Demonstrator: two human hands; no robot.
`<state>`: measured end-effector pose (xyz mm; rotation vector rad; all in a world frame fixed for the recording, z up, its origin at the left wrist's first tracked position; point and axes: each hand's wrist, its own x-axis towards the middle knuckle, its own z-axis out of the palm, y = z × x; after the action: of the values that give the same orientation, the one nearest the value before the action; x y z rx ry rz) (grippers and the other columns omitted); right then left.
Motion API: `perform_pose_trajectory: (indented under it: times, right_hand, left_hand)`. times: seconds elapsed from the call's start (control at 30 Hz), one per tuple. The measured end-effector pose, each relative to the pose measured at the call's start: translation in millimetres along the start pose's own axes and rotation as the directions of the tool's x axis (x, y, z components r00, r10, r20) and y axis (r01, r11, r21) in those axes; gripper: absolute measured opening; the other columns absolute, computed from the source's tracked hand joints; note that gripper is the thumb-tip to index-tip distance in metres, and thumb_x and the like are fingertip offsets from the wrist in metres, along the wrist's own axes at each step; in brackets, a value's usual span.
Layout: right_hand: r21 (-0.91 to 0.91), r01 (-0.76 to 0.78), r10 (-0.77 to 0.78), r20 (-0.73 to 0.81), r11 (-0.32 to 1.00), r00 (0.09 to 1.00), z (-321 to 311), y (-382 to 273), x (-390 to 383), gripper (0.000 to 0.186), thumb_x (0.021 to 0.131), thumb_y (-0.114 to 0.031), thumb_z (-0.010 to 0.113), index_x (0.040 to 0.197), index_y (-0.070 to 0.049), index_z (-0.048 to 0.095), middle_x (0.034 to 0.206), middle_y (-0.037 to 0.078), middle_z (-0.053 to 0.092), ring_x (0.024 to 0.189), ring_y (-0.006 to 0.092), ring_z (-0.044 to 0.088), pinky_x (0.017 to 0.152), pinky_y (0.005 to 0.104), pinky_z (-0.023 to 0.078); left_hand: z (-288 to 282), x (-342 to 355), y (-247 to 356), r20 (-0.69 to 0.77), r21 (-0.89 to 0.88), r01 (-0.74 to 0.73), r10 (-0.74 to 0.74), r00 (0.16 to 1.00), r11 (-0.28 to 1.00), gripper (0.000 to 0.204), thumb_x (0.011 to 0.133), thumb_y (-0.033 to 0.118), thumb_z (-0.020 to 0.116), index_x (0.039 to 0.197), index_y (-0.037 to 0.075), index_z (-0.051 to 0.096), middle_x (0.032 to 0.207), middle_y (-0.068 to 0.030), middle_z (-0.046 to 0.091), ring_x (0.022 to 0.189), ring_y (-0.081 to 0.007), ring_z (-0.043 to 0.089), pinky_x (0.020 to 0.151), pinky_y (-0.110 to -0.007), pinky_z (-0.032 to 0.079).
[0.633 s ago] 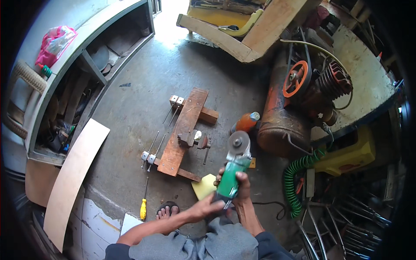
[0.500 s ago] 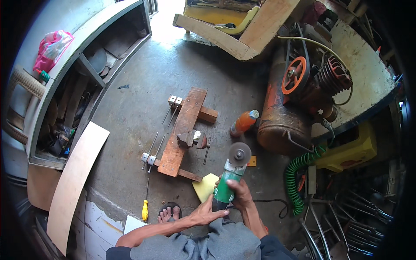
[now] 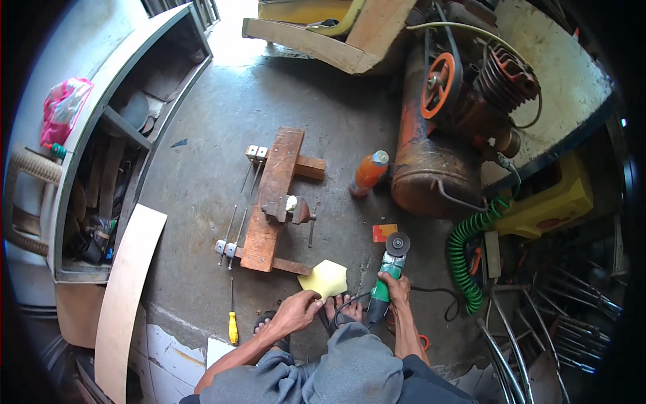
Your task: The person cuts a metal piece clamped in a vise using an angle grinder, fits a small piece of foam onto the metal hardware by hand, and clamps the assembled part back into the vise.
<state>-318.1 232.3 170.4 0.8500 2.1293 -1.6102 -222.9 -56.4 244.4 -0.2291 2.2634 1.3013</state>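
My right hand [image 3: 397, 289] is wrapped round the green body of an angle grinder [image 3: 381, 291], held head-forward in front of my right knee. Its grey disc [image 3: 398, 244] points away from me, and a black cord trails from its rear. My left hand [image 3: 297, 313] is off the grinder, at the near edge of a pale yellow, many-sided sheet [image 3: 326, 277] by my feet. Its fingers are bent, with a small gap between thumb and forefinger. Beyond lies a wooden bench frame [image 3: 272, 202] bearing a small metal vise [image 3: 291, 209] with a whitish piece in its jaws.
An orange bottle [image 3: 369, 174] and a small orange-red box [image 3: 385, 233] are right of the bench. A rusty compressor [image 3: 434, 178] and green coiled hose [image 3: 461, 269] stand further right. A yellow-handled screwdriver [image 3: 233, 328], long board [image 3: 131, 296] and open cabinet [image 3: 101, 121] are leftward.
My left hand has let go of the grinder and moved left to the yellow sheet. My right hand has carried the grinder rightward. Its disc, blurred before, now looks sharp.
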Motion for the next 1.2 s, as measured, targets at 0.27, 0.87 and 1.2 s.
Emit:
perform_pose_trajectory:
  times: [0.27,0.87,1.2]
  right_hand:
    - [-0.224,0.098,-0.128,-0.122,0.97,0.984,-21,31,41,0.057,0.069,-0.039,0.082,0.105,0.003,0.07,0.092,0.019,0.074,0.086,0.0317,0.072,0.079,0.0418,0.055]
    - [-0.506,0.167,-0.315,-0.222,0.846,0.923,-27,7,34,0.057,0.076,-0.045,0.079,0.11,-0.001,0.07,0.099,0.021,0.073,0.095,0.0381,0.071,0.084,0.0444,0.052]
    - [-0.838,0.292,-0.787,-0.235,0.462,0.571,7,-30,-40,0.046,0.088,-0.031,0.073,0.12,0.002,0.063,0.109,0.022,0.062,0.102,0.0435,0.058,0.092,0.0492,0.046]
  left_hand:
    - [3,4,3,0.098,0.056,-0.073,0.067,0.993,0.996,0.033,0.099,0.027,0.061,0.117,0.0,0.068,0.109,-0.0219,0.07,0.101,-0.0383,0.068,0.088,-0.045,0.052]
    - [-11,5,-10,-0.014,0.012,-0.036,0.036,0.999,0.999,0.034,0.098,0.026,0.059,0.117,-0.001,0.067,0.112,-0.0228,0.069,0.105,-0.0411,0.066,0.092,-0.047,0.052]
    - [-27,10,-2,-0.367,-0.165,-0.178,0.107,0.924,0.97,0.022,0.097,0.012,0.06,0.115,0.0,0.068,0.104,-0.0191,0.071,0.095,-0.0323,0.07,0.083,-0.039,0.054]
